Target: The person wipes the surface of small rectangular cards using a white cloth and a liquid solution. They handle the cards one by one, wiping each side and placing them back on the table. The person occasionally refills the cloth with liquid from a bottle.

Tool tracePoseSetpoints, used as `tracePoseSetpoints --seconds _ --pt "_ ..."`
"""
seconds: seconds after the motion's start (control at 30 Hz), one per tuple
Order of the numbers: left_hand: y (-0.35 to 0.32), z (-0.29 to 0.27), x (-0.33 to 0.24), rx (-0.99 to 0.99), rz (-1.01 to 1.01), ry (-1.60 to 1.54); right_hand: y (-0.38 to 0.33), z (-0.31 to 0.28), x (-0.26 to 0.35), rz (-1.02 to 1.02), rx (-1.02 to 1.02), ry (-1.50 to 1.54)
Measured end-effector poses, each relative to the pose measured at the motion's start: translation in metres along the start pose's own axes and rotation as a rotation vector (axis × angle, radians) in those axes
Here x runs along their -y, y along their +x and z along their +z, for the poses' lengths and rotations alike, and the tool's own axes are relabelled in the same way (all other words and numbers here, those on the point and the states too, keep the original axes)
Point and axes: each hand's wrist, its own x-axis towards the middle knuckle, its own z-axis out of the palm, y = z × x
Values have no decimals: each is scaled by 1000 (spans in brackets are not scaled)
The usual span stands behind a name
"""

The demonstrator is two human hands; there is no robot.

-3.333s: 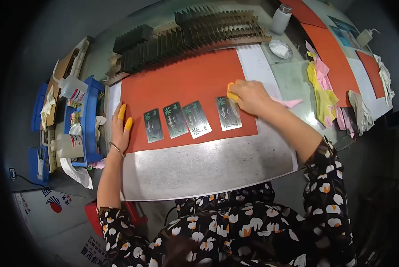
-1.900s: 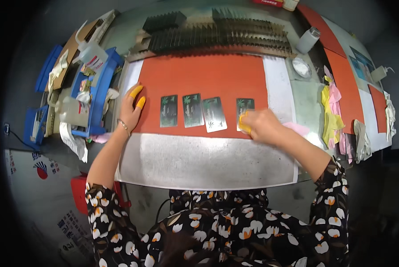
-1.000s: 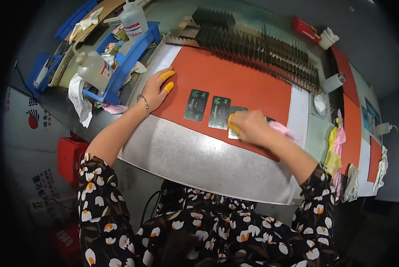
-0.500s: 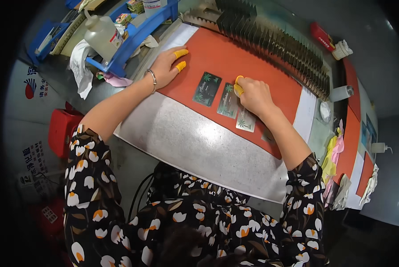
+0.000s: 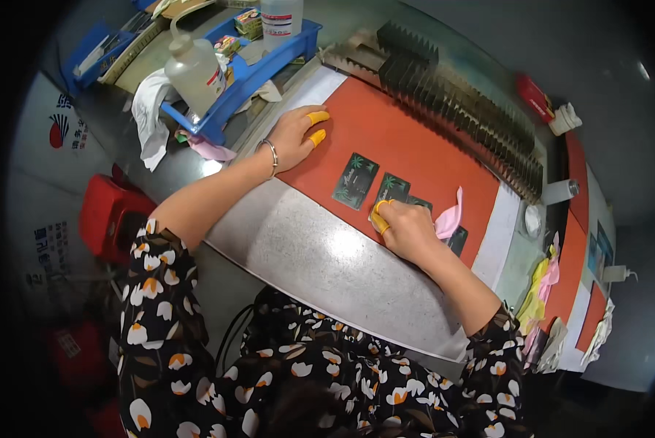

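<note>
While my right hand (image 5: 407, 230) presses a pink cloth (image 5: 450, 216) onto the second dark card (image 5: 390, 191), grip closed on it, first card (image 5: 355, 180) just left, my left hand (image 5: 294, 137) flat and empty on the orange mat (image 5: 415, 150), counter (image 5: 305, 255) beneath, blue tray (image 5: 258, 69) beyond.

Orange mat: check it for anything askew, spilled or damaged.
Nothing stands out. On the orange mat the dark cards lie flat in a row; the right hand presses a pink cloth on one, the left hand rests flat.
</note>
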Motion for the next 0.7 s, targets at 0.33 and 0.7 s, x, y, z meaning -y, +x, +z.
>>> tracePoseSetpoints --seconds 0.33,0.7 --pt "5 1 -2 -33 48 0 27 7 20 82 115 -98" --pt "-5 5 -2 -8 -11 -46 63 19 16 91 5 -64"
